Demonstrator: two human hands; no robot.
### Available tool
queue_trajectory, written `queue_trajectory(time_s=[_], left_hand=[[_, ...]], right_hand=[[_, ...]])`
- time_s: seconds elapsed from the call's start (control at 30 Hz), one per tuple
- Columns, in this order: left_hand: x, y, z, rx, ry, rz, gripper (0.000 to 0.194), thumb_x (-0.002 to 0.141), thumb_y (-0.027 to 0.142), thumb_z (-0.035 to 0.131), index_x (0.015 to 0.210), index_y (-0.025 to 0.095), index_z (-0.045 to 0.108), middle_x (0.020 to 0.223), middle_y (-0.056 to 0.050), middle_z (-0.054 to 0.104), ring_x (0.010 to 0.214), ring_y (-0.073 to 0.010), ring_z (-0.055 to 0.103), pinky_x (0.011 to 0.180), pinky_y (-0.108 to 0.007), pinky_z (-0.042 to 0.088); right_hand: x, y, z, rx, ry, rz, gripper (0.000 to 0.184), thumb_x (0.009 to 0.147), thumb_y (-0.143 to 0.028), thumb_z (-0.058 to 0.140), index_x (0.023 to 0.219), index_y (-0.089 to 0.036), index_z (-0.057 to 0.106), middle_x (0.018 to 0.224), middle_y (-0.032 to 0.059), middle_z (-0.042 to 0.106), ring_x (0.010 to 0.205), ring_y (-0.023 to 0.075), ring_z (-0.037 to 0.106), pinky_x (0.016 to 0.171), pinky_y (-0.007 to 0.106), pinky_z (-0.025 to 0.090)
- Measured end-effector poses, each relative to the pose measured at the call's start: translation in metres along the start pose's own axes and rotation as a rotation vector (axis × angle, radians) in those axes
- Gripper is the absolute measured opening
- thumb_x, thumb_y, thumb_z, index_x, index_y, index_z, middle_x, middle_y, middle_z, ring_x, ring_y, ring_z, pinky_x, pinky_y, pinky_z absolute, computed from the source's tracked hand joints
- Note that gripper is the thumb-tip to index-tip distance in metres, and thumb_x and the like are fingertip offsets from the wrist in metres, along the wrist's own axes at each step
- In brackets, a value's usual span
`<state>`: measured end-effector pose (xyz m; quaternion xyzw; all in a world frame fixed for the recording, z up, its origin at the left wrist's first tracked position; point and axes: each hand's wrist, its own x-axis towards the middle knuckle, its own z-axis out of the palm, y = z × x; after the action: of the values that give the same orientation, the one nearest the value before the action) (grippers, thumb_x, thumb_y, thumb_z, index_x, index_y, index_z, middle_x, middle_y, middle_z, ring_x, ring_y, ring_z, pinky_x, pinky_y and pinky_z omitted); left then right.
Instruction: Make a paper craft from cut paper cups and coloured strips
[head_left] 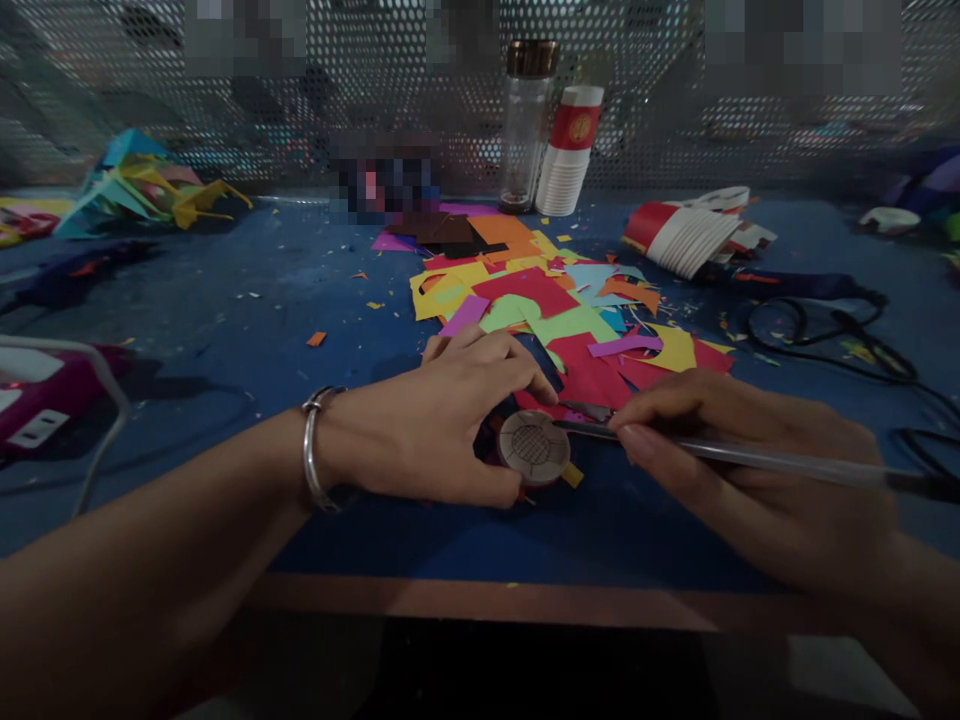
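Note:
A small round pale disc [534,448] lies near the table's front edge, its top marked with a dark grid inside a ring and short lines running outward. My left hand [442,420] curls around it from the left, with the thumb at its near side and the forefinger at its far side. In my right hand [750,480] is a slim pen [739,452] with a clear barrel, pinched between thumb and fingers. The pen's dark tip reaches the disc's upper right edge. Cut pieces of coloured paper [592,365] lie just beyond both hands.
A glass bottle [523,140] and a stack of paper cups [568,160] stand against the perforated screen [390,90]. More cups [686,237] lie right, near a black cable [817,345]. A purple power strip [60,400] sits left; a paper pile [142,185] lies behind.

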<state>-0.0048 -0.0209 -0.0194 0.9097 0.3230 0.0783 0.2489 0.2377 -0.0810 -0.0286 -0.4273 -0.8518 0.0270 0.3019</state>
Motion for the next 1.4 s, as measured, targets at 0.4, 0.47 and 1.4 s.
queue_trajectory(time_s=[0.4, 0.47, 1.4], left_hand=[[0.0016, -0.0038, 0.0025, -0.014, 0.004, 0.025, 0.044, 0.075, 0.043, 0.077, 0.114, 0.027, 0.066, 0.129, -0.005, 0.058, 0.122, -0.0302, 0.052, 0.109, -0.052, 0.034], [0.0017, -0.0038, 0.0023, -0.017, 0.004, 0.025, 0.044, 0.075, 0.044, 0.077, 0.114, 0.026, 0.066, 0.128, -0.005, 0.058, 0.121, -0.0298, 0.052, 0.11, -0.052, 0.034], [0.0056, -0.004, 0.0006, -0.048, -0.037, 0.023, 0.046, 0.072, 0.04, 0.079, 0.114, 0.024, 0.065, 0.125, -0.007, 0.061, 0.12, -0.0288, 0.054, 0.105, -0.043, 0.042]], right_hand=[[-0.0003, 0.0041, 0.0059, 0.039, -0.053, -0.008, 0.012, 0.097, -0.02, 0.055, 0.092, -0.025, 0.064, 0.075, -0.0036, 0.072, 0.057, 0.0109, 0.063, 0.052, 0.023, 0.043], [-0.0015, 0.0049, 0.0069, 0.038, -0.05, -0.01, 0.011, 0.098, -0.021, 0.055, 0.093, -0.026, 0.064, 0.076, -0.0039, 0.072, 0.058, 0.0107, 0.063, 0.053, 0.023, 0.043], [-0.0023, 0.0041, 0.0111, -0.003, -0.042, 0.024, 0.018, 0.098, -0.026, 0.053, 0.09, -0.025, 0.069, 0.079, 0.0007, 0.075, 0.061, 0.0153, 0.068, 0.055, 0.026, 0.048]])
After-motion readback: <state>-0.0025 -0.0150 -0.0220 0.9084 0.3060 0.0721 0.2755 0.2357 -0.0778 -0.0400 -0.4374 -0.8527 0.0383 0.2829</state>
